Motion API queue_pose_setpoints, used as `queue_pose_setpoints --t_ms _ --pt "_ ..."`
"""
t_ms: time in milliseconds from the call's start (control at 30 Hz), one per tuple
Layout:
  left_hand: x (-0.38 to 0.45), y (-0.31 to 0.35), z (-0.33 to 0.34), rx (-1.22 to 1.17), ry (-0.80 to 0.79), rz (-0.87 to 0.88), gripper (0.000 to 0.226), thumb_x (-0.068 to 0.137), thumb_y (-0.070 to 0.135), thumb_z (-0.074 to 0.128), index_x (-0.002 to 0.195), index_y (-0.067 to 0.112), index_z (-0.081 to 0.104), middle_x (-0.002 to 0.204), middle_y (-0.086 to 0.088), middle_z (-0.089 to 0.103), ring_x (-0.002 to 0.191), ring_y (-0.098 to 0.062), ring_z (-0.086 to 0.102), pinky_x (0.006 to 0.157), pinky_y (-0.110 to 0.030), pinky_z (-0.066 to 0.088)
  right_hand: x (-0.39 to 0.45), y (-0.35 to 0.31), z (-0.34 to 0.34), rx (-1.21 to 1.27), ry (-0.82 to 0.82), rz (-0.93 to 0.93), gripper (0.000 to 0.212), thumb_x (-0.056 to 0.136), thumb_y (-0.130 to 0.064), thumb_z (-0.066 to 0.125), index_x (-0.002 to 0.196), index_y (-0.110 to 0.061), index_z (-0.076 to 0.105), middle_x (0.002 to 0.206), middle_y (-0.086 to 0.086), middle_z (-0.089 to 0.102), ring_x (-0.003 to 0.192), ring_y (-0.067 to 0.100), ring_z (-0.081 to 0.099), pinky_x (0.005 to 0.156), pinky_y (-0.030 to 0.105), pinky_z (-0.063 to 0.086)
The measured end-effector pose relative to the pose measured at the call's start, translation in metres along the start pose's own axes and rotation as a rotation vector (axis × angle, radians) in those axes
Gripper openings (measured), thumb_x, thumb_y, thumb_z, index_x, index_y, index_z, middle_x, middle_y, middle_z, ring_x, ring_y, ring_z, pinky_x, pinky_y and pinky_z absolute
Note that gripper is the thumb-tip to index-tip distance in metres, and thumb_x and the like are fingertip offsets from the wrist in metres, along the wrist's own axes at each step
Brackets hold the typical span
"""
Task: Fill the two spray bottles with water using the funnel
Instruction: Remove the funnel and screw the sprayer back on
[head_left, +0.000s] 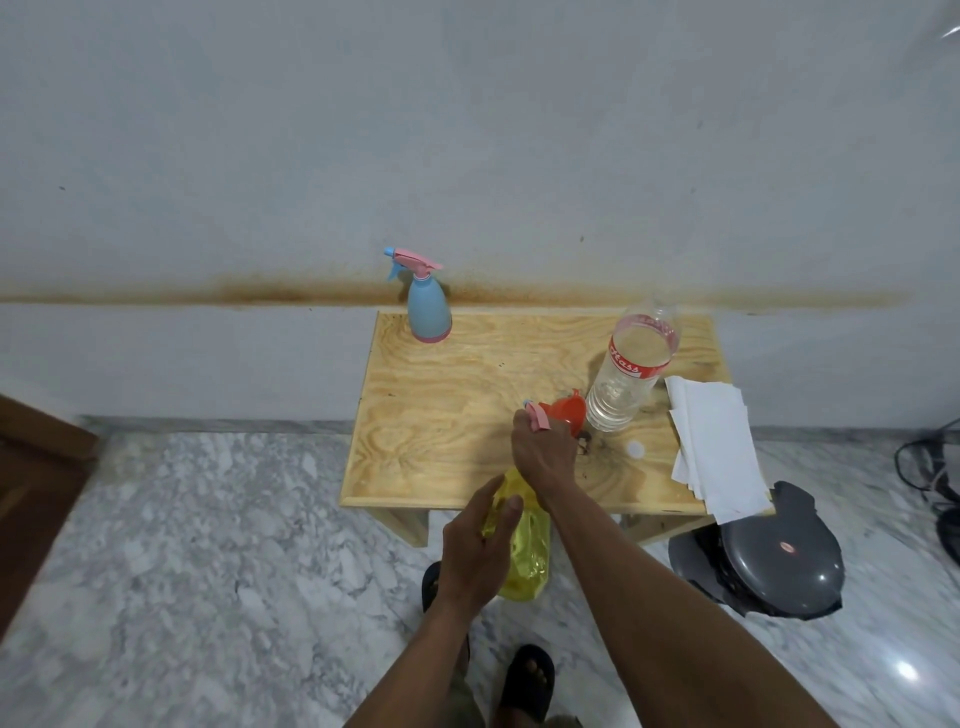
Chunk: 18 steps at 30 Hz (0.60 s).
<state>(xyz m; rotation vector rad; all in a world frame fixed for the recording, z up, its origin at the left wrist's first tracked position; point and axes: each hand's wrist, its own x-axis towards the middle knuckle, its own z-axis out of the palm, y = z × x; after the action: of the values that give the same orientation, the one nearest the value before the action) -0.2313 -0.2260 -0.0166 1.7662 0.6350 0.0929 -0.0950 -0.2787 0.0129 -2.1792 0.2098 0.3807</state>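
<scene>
A yellow spray bottle (527, 545) is held in front of the table's near edge. My left hand (480, 551) is wrapped around its body. My right hand (543, 452) grips its pink spray head (536, 417) at the top. An orange funnel (563, 410) lies on the table just behind my right hand. A clear water bottle (631, 366) with a red label stands uncapped to the right of the funnel. A blue spray bottle (428, 309) with a pink head stands at the table's far left corner.
The small plywood table (441, 415) stands against a pale wall. White paper sheets (717, 447) overhang its right edge, and a white cap (635, 448) lies near them. A dark bin (774, 561) sits on the marble floor at the right, cables beyond it.
</scene>
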Motion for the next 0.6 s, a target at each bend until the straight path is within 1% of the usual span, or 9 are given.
queue_pose_setpoints --t_ms 100,200,233,267,333,367,433,500,600 --pt "-0.002 -0.002 0.002 -0.018 0.004 0.005 0.054 0.092 0.053 0.06 0.137 0.023 0.06 0.122 0.009 0.07 0.111 0.004 0.063 0.089 -0.017 0.053 -0.001 0.0 -0.003 0.011 -0.016 0.004 0.041 0.099 -0.038 0.044 0.101 -0.006 0.069 0.101 0.015 0.068 0.095 0.034 0.062 0.082 0.039 0.045" --pt "-0.004 -0.003 0.002 -0.024 0.017 0.014 0.064 0.087 0.066 0.056 0.136 0.025 0.061 0.12 0.01 0.071 0.111 0.001 0.065 0.091 -0.024 0.055 -0.003 -0.001 -0.003 0.01 -0.039 0.01 0.041 0.099 -0.039 0.043 0.106 -0.007 0.068 0.101 0.012 0.066 0.096 0.032 0.061 0.084 0.039 0.045" --pt "-0.005 -0.003 0.001 -0.018 0.022 0.009 0.064 0.087 0.066 0.056 0.136 0.025 0.061 0.12 0.01 0.071 0.11 0.002 0.065 0.091 -0.024 0.055 -0.004 -0.002 -0.003 0.01 -0.045 0.009 0.04 0.099 -0.039 0.043 0.103 -0.008 0.068 0.099 0.011 0.066 0.093 0.03 0.061 0.083 0.039 0.046" --pt "-0.006 -0.003 0.001 -0.011 0.026 0.006 0.058 0.089 0.061 0.058 0.135 0.025 0.061 0.119 0.011 0.071 0.109 0.003 0.065 0.091 -0.024 0.055 -0.006 -0.003 -0.002 0.003 -0.052 0.006 0.041 0.099 -0.039 0.042 0.099 -0.008 0.068 0.097 0.011 0.067 0.091 0.03 0.061 0.081 0.039 0.046" --pt "-0.008 -0.005 0.001 0.005 0.037 0.002 0.045 0.094 0.048 0.061 0.133 0.026 0.061 0.114 0.014 0.07 0.105 0.005 0.064 0.087 -0.019 0.054 -0.008 -0.005 0.0 -0.047 -0.077 -0.029 0.043 0.099 -0.038 0.04 0.087 -0.007 0.067 0.092 0.015 0.068 0.086 0.031 0.062 0.076 0.038 0.045" --pt "-0.009 -0.005 0.0 0.014 0.046 -0.002 0.042 0.095 0.046 0.061 0.133 0.027 0.061 0.112 0.015 0.069 0.103 0.008 0.063 0.084 -0.017 0.053 -0.008 -0.004 0.002 -0.071 -0.087 -0.048 0.044 0.099 -0.037 0.04 0.083 -0.006 0.066 0.09 0.017 0.068 0.084 0.033 0.062 0.074 0.038 0.044" --pt "-0.013 -0.005 0.0 0.022 0.062 -0.005 0.048 0.092 0.053 0.059 0.133 0.028 0.061 0.111 0.015 0.068 0.1 0.011 0.061 0.082 -0.017 0.053 -0.01 -0.004 0.005 -0.079 -0.105 -0.066 0.045 0.098 -0.038 0.04 0.082 -0.004 0.066 0.09 0.02 0.068 0.082 0.033 0.062 0.074 0.039 0.044" --pt "-0.016 -0.006 -0.001 0.033 0.073 0.014 0.06 0.088 0.068 0.055 0.133 0.029 0.06 0.112 0.015 0.067 0.102 0.006 0.062 0.084 -0.023 0.055 -0.011 -0.002 0.006 -0.052 -0.124 -0.06 0.046 0.097 -0.04 0.041 0.083 -0.004 0.066 0.088 0.018 0.067 0.079 0.03 0.061 0.072 0.038 0.044" --pt "-0.018 -0.006 -0.002 0.029 0.071 0.028 0.073 0.079 0.075 0.047 0.133 0.029 0.06 0.113 0.014 0.068 0.106 -0.002 0.065 0.087 -0.03 0.057 -0.015 -0.001 0.003 0.001 -0.146 -0.045 0.038 0.098 -0.036 0.046 0.076 -0.01 0.062 0.072 0.005 0.061 0.065 0.018 0.054 0.057 0.03 0.037"
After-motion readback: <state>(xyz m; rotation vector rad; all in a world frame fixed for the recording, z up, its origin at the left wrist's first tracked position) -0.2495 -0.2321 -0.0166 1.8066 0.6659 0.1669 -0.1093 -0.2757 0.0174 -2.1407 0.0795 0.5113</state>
